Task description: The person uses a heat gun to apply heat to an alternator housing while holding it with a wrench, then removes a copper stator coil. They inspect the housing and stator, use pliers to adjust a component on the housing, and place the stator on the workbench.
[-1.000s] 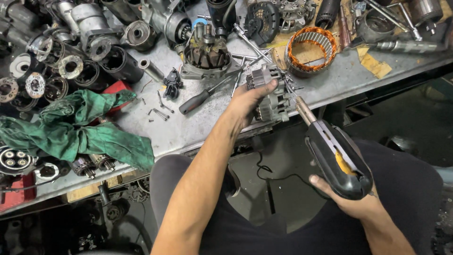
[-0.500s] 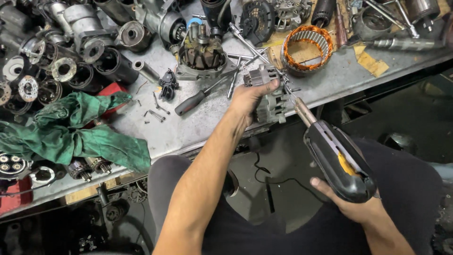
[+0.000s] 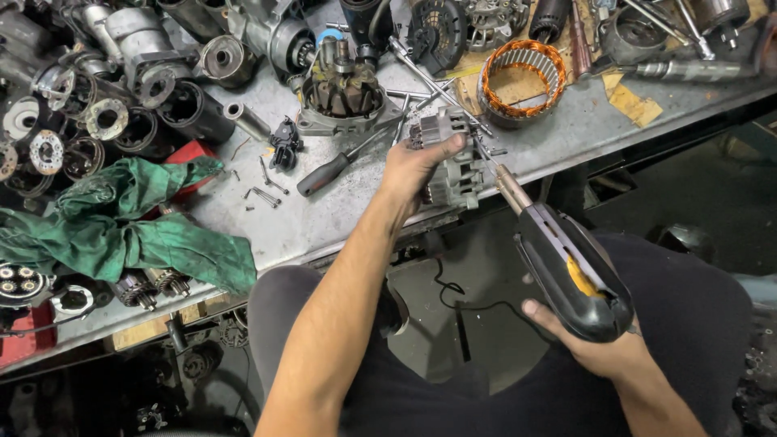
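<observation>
My left hand (image 3: 414, 168) grips a grey ribbed alternator housing (image 3: 455, 166) that rests at the front edge of the metal workbench (image 3: 324, 218). My right hand (image 3: 591, 344) holds a black soldering gun (image 3: 571, 271) with a yellow mark; its metal tip (image 3: 495, 166) touches the right side of the alternator housing. I sit in dark trousers, knees under the bench edge.
A black-handled screwdriver (image 3: 332, 170) lies left of the housing, with loose bolts (image 3: 263, 194) beside it. A green rag (image 3: 137, 231) covers the left. A copper-wound stator ring (image 3: 522, 81), a rotor in its housing (image 3: 344, 93) and several motor casings (image 3: 162, 81) crowd the back.
The soldering gun's tip has stayed against the housing. My left hand keeps its grip; the view has shifted only slightly.
</observation>
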